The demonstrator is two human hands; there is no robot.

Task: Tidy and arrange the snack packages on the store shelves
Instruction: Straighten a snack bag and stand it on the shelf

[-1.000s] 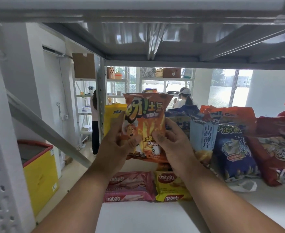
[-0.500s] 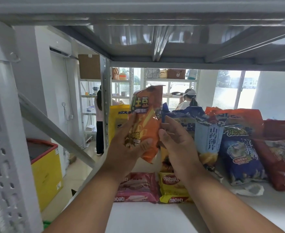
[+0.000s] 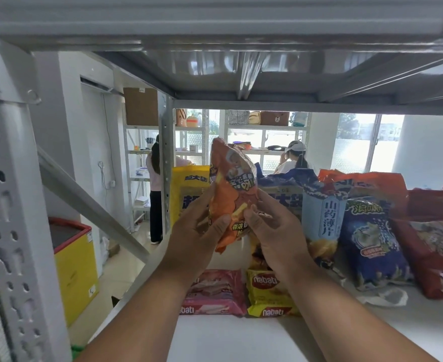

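An orange snack bag is held up above the white shelf, turned edge-on and tilted. My left hand grips its left side, thumb across the front. On the bag's right lower edge my right hand pinches it with curled fingers. Below lie a pink Nabati wafer pack and a yellow Nabati pack, flat on the shelf. Behind the bag stands a yellow bag.
To the right stand a pale blue chip bag, a dark blue bag and red bags. A grey upright and a diagonal brace bound the left. The upper shelf hangs low overhead. Two people stand beyond.
The orange bag has been rotated from facing me to edge-on and tilted. Both hands stayed on it. The view has shifted slightly left and closer.
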